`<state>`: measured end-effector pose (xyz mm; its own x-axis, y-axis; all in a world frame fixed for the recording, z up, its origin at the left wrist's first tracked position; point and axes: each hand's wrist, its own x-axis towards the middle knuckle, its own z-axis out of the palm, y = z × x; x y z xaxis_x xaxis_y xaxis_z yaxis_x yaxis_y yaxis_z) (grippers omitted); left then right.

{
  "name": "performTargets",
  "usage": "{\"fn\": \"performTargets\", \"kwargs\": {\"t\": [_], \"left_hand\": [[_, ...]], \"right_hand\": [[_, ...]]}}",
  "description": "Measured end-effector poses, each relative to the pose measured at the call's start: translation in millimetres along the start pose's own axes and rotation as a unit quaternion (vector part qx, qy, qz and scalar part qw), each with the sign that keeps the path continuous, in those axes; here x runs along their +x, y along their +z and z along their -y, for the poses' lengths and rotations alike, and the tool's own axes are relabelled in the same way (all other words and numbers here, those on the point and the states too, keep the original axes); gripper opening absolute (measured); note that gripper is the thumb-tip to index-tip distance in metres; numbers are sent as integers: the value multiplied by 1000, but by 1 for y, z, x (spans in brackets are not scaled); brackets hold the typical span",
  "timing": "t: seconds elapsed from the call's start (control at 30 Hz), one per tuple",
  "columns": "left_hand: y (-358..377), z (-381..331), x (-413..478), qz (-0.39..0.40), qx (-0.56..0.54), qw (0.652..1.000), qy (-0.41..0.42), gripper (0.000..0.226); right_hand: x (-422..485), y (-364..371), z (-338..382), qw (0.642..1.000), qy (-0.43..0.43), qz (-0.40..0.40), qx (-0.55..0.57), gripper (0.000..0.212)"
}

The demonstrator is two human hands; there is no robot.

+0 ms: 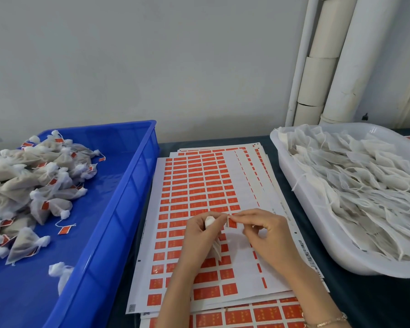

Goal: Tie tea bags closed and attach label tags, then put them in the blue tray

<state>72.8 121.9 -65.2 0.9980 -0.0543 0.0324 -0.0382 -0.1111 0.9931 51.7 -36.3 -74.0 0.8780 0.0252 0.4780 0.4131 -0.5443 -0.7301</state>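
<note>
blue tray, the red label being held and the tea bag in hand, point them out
blue tray (134, 185): head view, inner right wall.
red label (232, 223): head view, middle of its red face.
tea bag (210, 221): head view, bunched white top.

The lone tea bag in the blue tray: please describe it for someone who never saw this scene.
Find the blue tray on the left and follow its right wall toward the camera. One tea bag lies by the wall, apart from the pile of tagged bags; no red tag shows on it.
</note>
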Motion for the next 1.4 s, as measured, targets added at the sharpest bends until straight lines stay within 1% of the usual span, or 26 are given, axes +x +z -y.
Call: {"fn": "performTargets", "kwargs": {"t": [0.07,0.13,0.23,0.33,0.5,0.63,0.87,1.03,1.13,1.27,1.4], "left_hand": [[1,0,0,-4,14,1000,17,10],[2,2,-1,-7,25,999,35,10],[3,4,-2,1,43,997,61,9],[4,4,-2,16,54,996,73,13],[4,4,-2,21,50,995,79,17],[4,4,-2,23,52,995,82,20],[5,7,-2,16,76,992,96,14],[6,11,0,16,114,988,104,16],[6,12,1,18,118,986,114,16],[6,16,2,14,141,983,120,17],[8,19,2,20,167,977,127,22]], "right_hand": [[0,0,0,1000,10,-11,11,38],[0,0,2,999,15,-21,23,32],[1,0,7,997,41,-46,45,5],[1,0,7,998,31,-58,23,11],[1,0,6,998,52,-24,24,14],[1,0,4,998,61,-14,20,19],[2,0,5,998,66,-18,9,33],[2,2,6,997,67,-22,8,29],[2,2,5,997,71,-24,11,23],[2,3,4,996,84,-7,11,21],[2,4,2,997,71,7,7,15]]}}
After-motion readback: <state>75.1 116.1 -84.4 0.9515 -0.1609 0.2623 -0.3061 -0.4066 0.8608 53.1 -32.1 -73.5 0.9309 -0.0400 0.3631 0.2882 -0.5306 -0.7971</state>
